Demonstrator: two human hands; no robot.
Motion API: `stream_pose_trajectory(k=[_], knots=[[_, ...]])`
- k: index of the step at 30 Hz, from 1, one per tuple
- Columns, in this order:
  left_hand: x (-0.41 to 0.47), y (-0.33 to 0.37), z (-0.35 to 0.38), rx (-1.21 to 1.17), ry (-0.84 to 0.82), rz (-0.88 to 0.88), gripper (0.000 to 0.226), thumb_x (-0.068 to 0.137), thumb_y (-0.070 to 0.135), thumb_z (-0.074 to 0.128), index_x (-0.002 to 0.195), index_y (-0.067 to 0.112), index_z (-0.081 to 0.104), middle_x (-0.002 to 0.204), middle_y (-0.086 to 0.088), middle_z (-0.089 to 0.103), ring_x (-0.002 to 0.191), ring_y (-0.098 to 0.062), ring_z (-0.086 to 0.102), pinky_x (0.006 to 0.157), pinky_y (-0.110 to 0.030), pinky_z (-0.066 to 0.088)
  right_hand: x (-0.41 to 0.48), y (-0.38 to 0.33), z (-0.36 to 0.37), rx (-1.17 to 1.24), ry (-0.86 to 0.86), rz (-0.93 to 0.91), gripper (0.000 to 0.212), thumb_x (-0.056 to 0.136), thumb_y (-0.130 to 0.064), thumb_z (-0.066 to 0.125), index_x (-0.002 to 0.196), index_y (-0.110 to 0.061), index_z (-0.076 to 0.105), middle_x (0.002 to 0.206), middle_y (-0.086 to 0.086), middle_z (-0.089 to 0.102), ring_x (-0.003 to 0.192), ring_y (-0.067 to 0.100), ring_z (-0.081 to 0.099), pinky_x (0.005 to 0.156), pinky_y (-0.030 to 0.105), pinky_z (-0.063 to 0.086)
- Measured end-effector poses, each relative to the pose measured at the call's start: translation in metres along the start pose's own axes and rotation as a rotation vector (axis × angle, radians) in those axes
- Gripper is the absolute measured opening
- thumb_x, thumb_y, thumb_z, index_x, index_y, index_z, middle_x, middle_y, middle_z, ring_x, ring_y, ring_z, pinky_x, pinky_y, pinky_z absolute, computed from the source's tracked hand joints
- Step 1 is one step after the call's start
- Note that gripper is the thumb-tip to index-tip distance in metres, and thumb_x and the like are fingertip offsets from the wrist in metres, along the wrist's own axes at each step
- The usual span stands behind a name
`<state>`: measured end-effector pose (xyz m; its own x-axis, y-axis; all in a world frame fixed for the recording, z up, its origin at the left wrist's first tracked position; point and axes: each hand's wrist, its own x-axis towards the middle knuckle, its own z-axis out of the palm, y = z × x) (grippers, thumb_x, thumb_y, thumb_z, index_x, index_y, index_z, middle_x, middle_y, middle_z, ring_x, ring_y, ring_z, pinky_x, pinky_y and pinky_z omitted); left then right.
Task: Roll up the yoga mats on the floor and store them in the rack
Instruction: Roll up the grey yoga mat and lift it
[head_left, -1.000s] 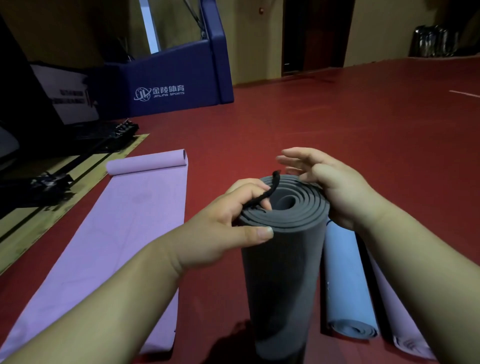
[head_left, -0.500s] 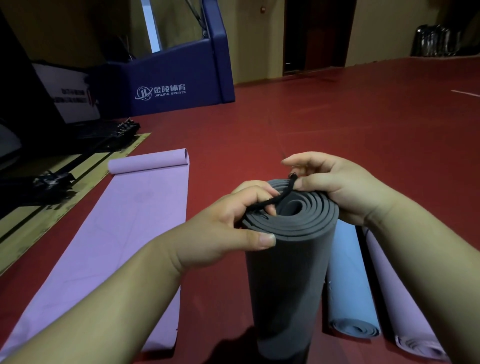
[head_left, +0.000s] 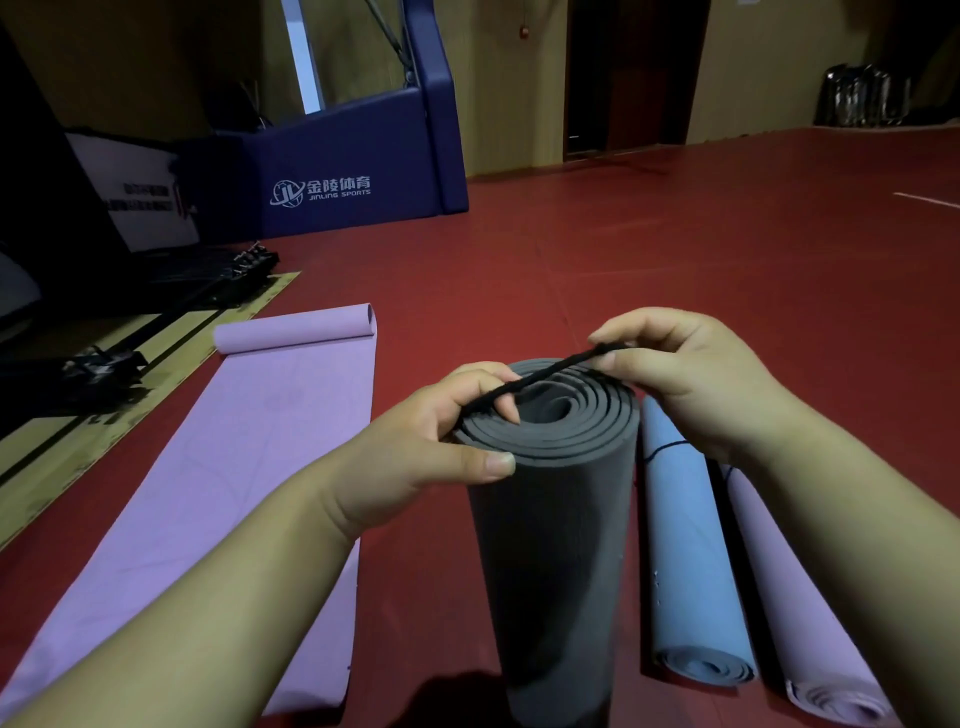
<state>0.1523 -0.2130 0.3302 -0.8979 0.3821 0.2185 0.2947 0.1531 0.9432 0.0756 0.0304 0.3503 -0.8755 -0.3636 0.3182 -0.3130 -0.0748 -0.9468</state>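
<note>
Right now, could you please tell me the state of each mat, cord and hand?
Grey mat: rolled, upright.
Black cord: taut across its top.
Blue mat: rolled, lying down.
Right purple mat: rolled, lying down.
Left purple mat: unrolled, far end curled.
Left hand: holds grey mat and cord.
Right hand: pinches cord.

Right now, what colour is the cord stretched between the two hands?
The cord is black; head view.
</note>
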Motion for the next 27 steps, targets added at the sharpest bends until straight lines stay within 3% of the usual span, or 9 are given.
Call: stream_pose_trajectory(k=[4,9,11,13,16,18,21,23,27], knots=[[0.001,-0.007,-0.004,-0.047,0.071,0.034,0.031,0.071,0.024,0.080,0.101,0.026,0.069,0.130,0.013,0.056,0.124,-0.010,0.054,0.102,-0.027,0.042,-0.004,-0.002,0.002,-0.069,-0.027,-0.018,0.026,0.065,-0.011,0.078,0.081,-0.031,0.080,0.078,0.005,0.052,0.079,0.019,0.047,0.076,0.027,0.039],[0.003,-0.012,-0.002,0.018,0.128,0.097,0.028,0.074,0.025,0.080,0.099,0.025,0.069,0.130,0.011,0.060,0.126,-0.011,0.056,0.106,-0.028,0.044,-0.008,-0.009,0.000,-0.160,-0.078,-0.069,0.019,0.067,-0.020,0.081,0.084,-0.028,0.079,0.076,0.005,0.060,0.074,0.015,0.056,0.074,0.030,0.044],[0.003,-0.014,-0.005,0.049,0.178,0.116,0.029,0.074,0.024,0.079,0.099,0.017,0.066,0.127,0.010,0.063,0.124,-0.011,0.057,0.105,-0.028,0.044,-0.009,-0.010,0.000,-0.141,-0.122,-0.071,0.021,0.067,-0.022,0.085,0.086,-0.026,0.078,0.077,0.005,0.068,0.072,0.014,0.063,0.074,0.031,0.050],[0.002,-0.015,-0.006,0.050,0.199,0.104,0.046,0.072,0.025,0.080,0.107,0.001,0.063,0.120,0.016,0.066,0.118,-0.008,0.059,0.101,-0.026,0.045,-0.009,-0.009,-0.003,-0.187,-0.176,-0.068,0.033,0.062,-0.033,0.091,0.091,-0.026,0.078,0.080,0.004,0.068,0.075,0.016,0.061,0.075,0.036,0.050],[0.002,-0.016,-0.005,0.061,0.219,0.085,0.068,0.071,0.022,0.083,0.118,-0.017,0.053,0.109,0.023,0.066,0.112,-0.004,0.061,0.099,-0.026,0.046,-0.008,-0.012,-0.009,-0.260,-0.273,-0.045,0.053,0.054,-0.043,0.095,0.102,-0.030,0.076,0.091,0.022,0.069,0.080,0.019,0.059,0.078,0.040,0.051],[0.003,-0.019,-0.005,0.044,0.248,0.073,0.058,0.069,0.022,0.085,0.110,-0.010,0.059,0.111,0.019,0.067,0.113,-0.007,0.062,0.102,-0.028,0.048,-0.009,-0.017,-0.010,-0.313,-0.325,-0.057,0.054,0.057,-0.036,0.097,0.105,-0.031,0.074,0.098,0.021,0.070,0.082,0.016,0.062,0.079,0.036,0.053],[0.005,-0.023,-0.003,0.020,0.315,0.072,0.049,0.063,0.019,0.091,0.104,0.014,0.066,0.111,-0.005,0.062,0.108,-0.008,0.064,0.101,-0.025,0.049,-0.011,-0.021,-0.011,-0.367,-0.318,-0.085,0.057,0.056,-0.027,0.100,0.106,-0.034,0.073,0.094,0.007,0.074,0.080,0.012,0.065,0.076,0.031,0.056],[0.006,-0.026,-0.002,0.053,0.378,0.086,0.041,0.061,0.016,0.090,0.092,0.012,0.064,0.110,-0.004,0.060,0.103,-0.004,0.063,0.096,-0.019,0.047,-0.010,-0.018,-0.010,-0.428,-0.257,-0.127,0.054,0.057,-0.033,0.099,0.104,-0.035,0.073,0.077,-0.004,0.067,0.069,0.009,0.058,0.067,0.032,0.052],[0.009,-0.032,-0.004,0.165,0.536,0.088,0.043,0.056,0.042,0.087,0.069,0.016,0.055,0.113,0.001,0.062,0.105,-0.005,0.063,0.094,-0.022,0.046,-0.009,-0.006,-0.006,-0.513,-0.082,-0.216,0.047,0.060,-0.050,0.091,0.100,-0.035,0.071,0.060,-0.008,0.050,0.057,0.009,0.048,0.061,0.038,0.043]])
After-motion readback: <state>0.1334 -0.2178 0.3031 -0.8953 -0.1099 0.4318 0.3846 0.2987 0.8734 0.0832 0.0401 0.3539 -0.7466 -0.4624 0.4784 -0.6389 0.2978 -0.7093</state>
